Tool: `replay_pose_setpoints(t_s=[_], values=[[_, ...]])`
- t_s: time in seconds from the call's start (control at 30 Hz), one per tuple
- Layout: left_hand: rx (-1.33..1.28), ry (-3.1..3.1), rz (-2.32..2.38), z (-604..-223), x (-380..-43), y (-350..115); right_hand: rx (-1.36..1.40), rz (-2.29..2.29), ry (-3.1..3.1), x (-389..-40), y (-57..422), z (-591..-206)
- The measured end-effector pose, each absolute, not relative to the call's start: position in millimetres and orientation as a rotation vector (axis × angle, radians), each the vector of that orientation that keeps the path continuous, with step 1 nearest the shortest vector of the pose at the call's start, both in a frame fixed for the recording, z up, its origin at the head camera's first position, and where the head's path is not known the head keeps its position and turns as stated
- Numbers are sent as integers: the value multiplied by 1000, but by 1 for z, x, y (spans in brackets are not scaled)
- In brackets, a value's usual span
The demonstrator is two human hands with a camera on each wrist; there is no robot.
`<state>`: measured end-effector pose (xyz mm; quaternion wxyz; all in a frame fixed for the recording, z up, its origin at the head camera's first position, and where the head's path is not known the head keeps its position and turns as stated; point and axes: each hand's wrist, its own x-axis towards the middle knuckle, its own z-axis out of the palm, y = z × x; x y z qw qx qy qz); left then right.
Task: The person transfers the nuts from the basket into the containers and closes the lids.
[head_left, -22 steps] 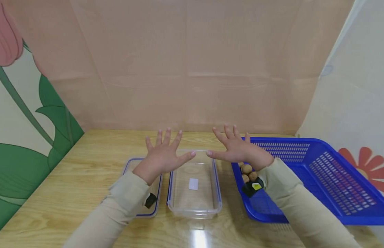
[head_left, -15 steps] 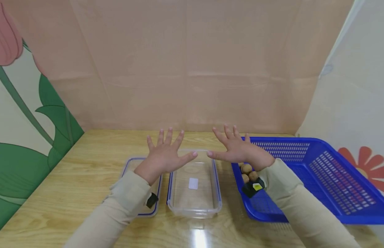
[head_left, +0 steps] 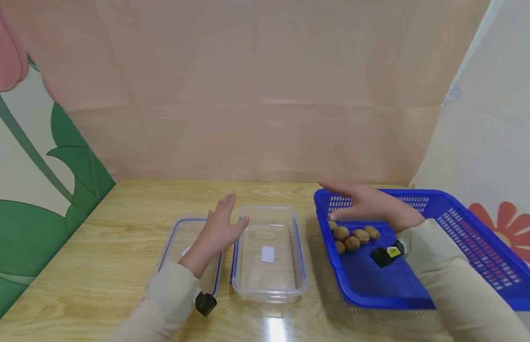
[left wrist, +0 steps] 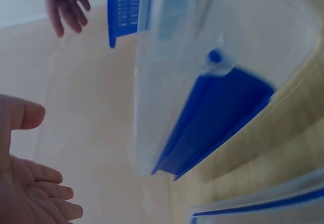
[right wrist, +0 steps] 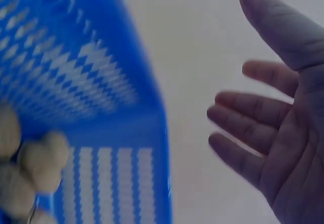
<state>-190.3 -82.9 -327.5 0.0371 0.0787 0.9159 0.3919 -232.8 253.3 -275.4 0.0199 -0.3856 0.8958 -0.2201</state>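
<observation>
My left hand (head_left: 219, 232) hovers over the gap between a blue-edged clear lid (head_left: 175, 244) and a clear plastic container (head_left: 283, 280), fingers extended and nothing held. Over the far left part of a blue plastic basket (head_left: 348, 297) is my right hand (head_left: 372, 205), also holding nothing, its thumb and fingers apart. Several walnuts (head_left: 352, 243) lie in the basket's left end, below that hand. The right wrist view shows the right palm and straight fingers (right wrist: 248, 125) beside the basket wall. In the left wrist view, the left fingers (left wrist: 53, 191) are straight too.
All three items stand on a wood-grain table (head_left: 119, 237), lid at left, container in the middle, basket at right. A small white label (head_left: 267, 254) shows on the container's floor. A pinkish cloth (head_left: 256, 95) hangs behind the table.
Both hands were spread above the container. The right hand has moved right over the basket, uncovering more walnuts; the left has drawn back a little toward the body, its fingers closer together.
</observation>
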Motion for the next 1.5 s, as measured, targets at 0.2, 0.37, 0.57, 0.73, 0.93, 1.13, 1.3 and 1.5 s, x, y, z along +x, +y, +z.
replay_pose_setpoints(t_s=[0.2, 0.37, 0.57, 0.73, 0.93, 1.13, 1.3, 1.5], values=[[64, 2678, 1658, -351, -185, -83, -1208, -870, 2709, -239, 291, -288], [-6, 2480, 2037, -371, -179, -76, -1114, -985, 2702, -242, 318, -298], [-128, 2294, 2270, -388, -173, -63, -937, -1082, 2667, -246, 343, -313], [-146, 2268, 2342, -396, -169, -57, -779, -1102, 2639, -249, 361, -324], [-122, 2171, 2431, -400, -166, -54, -683, -1073, 2581, -255, 375, -332], [-160, 2182, 2421, -403, -166, -53, -708, -1118, 2480, -260, 386, -346], [-209, 2210, 2403, -406, -166, -52, -630, -1070, 2464, -262, 388, -355], [-245, 2190, 2417, -409, -166, -52, -632, -1037, 2440, -266, 391, -359]])
